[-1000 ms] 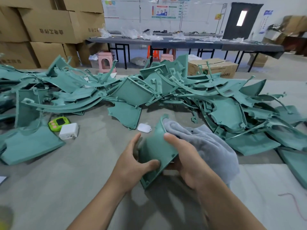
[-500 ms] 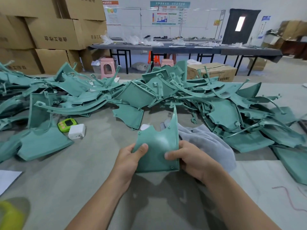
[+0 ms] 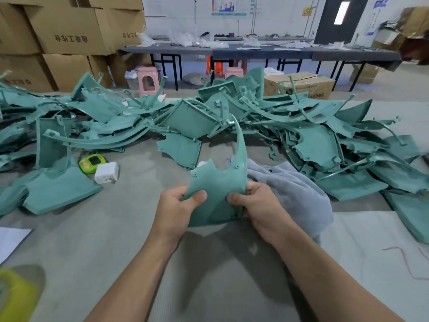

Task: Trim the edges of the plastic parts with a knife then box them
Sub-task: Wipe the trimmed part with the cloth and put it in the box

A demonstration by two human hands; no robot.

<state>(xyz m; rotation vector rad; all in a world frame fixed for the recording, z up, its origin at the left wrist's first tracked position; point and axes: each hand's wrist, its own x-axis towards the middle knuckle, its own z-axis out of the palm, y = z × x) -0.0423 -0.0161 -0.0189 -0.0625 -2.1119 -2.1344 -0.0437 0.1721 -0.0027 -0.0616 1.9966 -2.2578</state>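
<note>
The left hand (image 3: 178, 205) and right hand (image 3: 257, 205) each pinched a lower corner of a teal plastic part (image 3: 218, 182), thumbs on its near face, fingers curled behind. The part was held upright just above the grey table (image 3: 116, 240), its thin curved tip pointing up. A grey cloth (image 3: 294, 194) lay just right of it. Beyond sprawled a pile (image 3: 255, 117) of similar parts, with a white charger (image 3: 106, 172) at left.

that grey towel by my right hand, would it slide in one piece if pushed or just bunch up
Probably bunches: the towel lies in soft, rumpled folds, so it looks floppy. It likely drags rather than slips: the table cover looks matte.
</note>
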